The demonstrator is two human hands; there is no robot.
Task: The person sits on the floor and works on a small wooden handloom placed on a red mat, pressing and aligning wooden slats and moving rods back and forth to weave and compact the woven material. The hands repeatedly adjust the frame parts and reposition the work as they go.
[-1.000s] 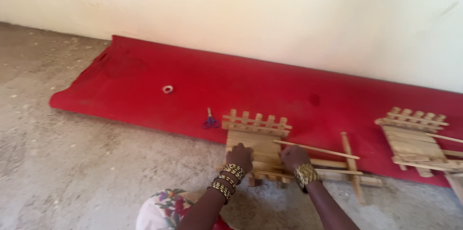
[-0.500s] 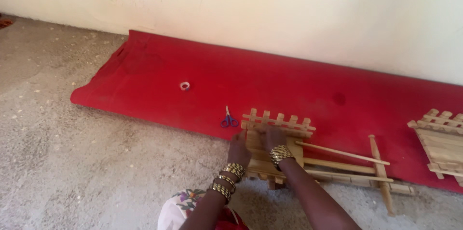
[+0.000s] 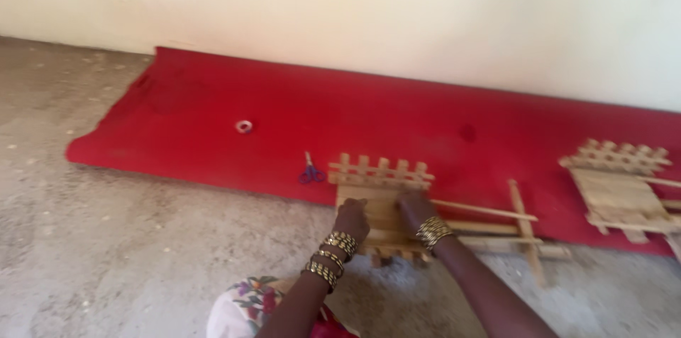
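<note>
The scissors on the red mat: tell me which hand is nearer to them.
Left. The left hand rests on the wooden slat piece, just right of the scissors; the right hand lies farther right on the same piece.

No packages, labels, signs or screens are visible anywhere in the head view, whether on the wall, on the floor or on the red mat.
</note>
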